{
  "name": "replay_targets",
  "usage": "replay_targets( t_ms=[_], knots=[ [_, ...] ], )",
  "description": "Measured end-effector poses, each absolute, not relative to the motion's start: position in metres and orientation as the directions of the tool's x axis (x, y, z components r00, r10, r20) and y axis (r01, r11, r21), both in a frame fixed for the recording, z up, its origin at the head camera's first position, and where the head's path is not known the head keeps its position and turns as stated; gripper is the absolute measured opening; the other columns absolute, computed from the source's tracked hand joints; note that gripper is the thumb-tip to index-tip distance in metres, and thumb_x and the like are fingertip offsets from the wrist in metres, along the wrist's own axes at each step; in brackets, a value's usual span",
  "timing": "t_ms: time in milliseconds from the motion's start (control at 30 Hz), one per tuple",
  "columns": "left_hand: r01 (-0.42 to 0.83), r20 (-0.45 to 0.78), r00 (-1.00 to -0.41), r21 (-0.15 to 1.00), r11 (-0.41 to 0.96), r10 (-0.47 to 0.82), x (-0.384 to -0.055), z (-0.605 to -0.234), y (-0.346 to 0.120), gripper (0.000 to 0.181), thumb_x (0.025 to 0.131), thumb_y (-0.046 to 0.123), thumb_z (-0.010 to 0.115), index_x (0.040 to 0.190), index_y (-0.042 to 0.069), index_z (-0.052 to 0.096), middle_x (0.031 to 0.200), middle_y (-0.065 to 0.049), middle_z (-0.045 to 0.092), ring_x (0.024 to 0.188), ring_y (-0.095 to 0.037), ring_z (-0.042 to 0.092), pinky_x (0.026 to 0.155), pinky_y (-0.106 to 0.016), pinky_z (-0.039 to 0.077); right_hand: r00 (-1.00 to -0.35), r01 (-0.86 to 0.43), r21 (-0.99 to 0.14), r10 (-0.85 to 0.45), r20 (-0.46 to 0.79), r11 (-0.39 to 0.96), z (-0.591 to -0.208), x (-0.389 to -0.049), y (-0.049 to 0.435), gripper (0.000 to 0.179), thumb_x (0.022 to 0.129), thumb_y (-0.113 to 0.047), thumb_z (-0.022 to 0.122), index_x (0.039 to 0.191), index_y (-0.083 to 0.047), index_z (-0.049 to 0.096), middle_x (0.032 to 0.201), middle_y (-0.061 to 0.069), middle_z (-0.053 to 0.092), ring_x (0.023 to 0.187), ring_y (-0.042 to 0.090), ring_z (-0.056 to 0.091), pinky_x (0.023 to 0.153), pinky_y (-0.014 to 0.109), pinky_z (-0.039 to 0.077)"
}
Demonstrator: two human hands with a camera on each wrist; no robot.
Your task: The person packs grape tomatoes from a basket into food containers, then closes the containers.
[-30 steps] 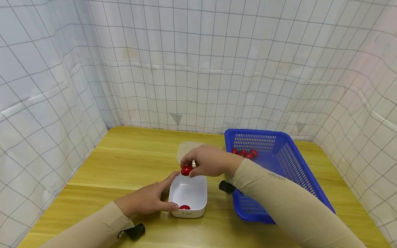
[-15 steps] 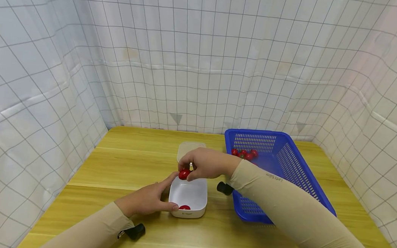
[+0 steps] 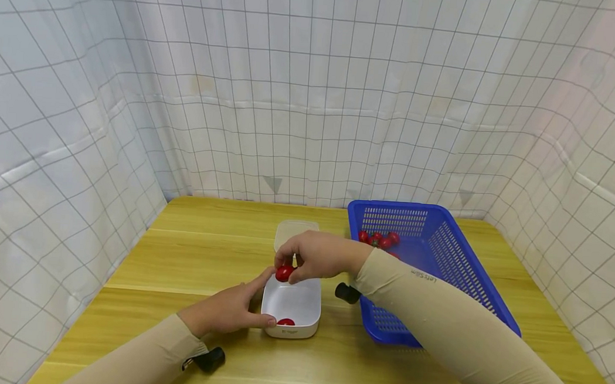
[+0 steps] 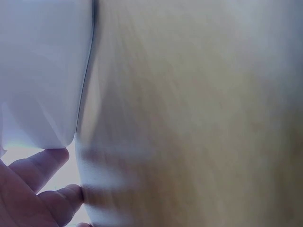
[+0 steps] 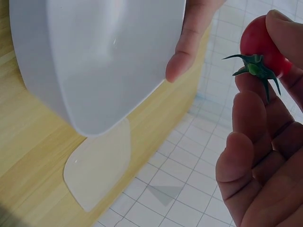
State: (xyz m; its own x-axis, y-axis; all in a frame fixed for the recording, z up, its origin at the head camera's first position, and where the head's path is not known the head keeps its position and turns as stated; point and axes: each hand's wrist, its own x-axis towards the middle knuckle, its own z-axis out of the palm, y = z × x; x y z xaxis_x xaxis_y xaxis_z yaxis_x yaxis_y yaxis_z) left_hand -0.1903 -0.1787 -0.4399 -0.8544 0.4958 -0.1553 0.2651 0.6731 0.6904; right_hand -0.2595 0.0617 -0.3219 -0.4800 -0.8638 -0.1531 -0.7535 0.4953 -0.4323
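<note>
A white square container (image 3: 301, 331) stands on the wooden table, one red cherry tomato (image 3: 286, 321) inside by its near wall. Its left side is held by my left hand (image 3: 226, 309), thumb at the near corner and forefinger reaching to the far left corner. Over the far part of the opening, my right hand (image 3: 316, 255) pinches another cherry tomato (image 3: 284, 273) between thumb and fingers. In the right wrist view this tomato (image 5: 258, 40) shows its green stem leaves, above rim level. The left wrist view catches fingertips (image 4: 52, 160) by the container's wall (image 4: 42, 71).
A blue slotted basket (image 3: 428, 207) stands on the right, several cherry tomatoes (image 3: 385, 242) at its far left; my right forearm crosses above it. A pale translucent lid (image 3: 288, 228) lies behind the container. White gridded curtain (image 3: 311, 127) surrounds the table.
My right hand has shifted slightly left and nearer with its cherry tomato, now over the container's far edge. My left hand and the container stay put.
</note>
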Motion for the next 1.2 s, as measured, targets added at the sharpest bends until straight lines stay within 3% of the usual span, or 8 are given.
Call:
replay_targets(
  t_ms=[467, 900, 1200],
  knots=[
    [0.261, -0.153, -0.861, 0.686, 0.679, 0.486, -0.1900, -0.4392, -0.1781, 0.112, 0.090, 0.057, 0.078, 0.171, 0.033, 0.004, 0.169, -0.014, 0.037, 0.146, -0.035, 0.048, 0.119, -0.064, 0.040, -0.478, -0.739, -0.454, -0.862, -0.169, 0.498, -0.3201, -0.2563, 0.0603, 0.022, 0.093, -0.018, 0.082, 0.114, -0.021, 0.075, 0.102, -0.009, 0.068, 0.087, 0.009, 0.062, 0.075, 0.021, 0.054],
    [0.282, -0.138, -0.857, 0.682, 0.675, 0.497, -0.1898, -0.4409, -0.1786, 0.112, 0.091, 0.056, 0.077, 0.171, 0.031, 0.003, 0.169, -0.015, 0.036, 0.146, -0.036, 0.048, 0.118, -0.064, 0.040, -0.470, -0.742, -0.458, -0.867, -0.167, 0.490, -0.3225, -0.2572, 0.0603, 0.023, 0.093, -0.018, 0.083, 0.114, -0.021, 0.076, 0.103, -0.010, 0.069, 0.089, 0.009, 0.063, 0.076, 0.020, 0.055],
    [0.281, -0.143, -0.856, 0.678, 0.679, 0.496, -0.1907, -0.4413, -0.1787, 0.111, 0.091, 0.057, 0.077, 0.171, 0.032, 0.005, 0.169, -0.013, 0.037, 0.147, -0.036, 0.048, 0.119, -0.064, 0.040, -0.470, -0.740, -0.452, -0.864, -0.183, 0.498, -0.3208, -0.2554, 0.0610, 0.026, 0.093, -0.020, 0.083, 0.118, -0.021, 0.077, 0.107, -0.010, 0.070, 0.098, 0.013, 0.065, 0.082, 0.022, 0.055]
  ],
)
